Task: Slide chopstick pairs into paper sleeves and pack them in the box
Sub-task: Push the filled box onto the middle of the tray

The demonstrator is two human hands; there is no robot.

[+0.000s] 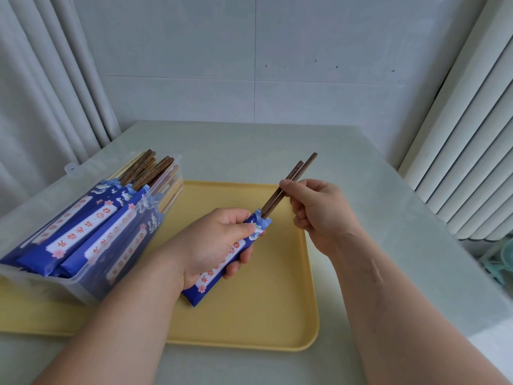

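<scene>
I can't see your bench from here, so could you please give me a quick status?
Left hand grips sleeve. Right hand pinches chopsticks, tips in sleeve mouth. Box at left holds sleeved pairs. Nothing in the way.

Plain indoor corner, most likely a room in a home rather than a workshop or shop. A pale, glossy table [361,190] stands against a wall [305,51] of large grey-white tiles with a few small dark marks. A white pleated left curtain [41,79] and a matching right curtain [472,134] hang at either side. On the table sit a yellow plastic tray [263,315] and a clear plastic storage box [55,282] of sleeved chopsticks [83,232]. A mint-green object [502,262] at the right edge is too cut off to identify.
</scene>
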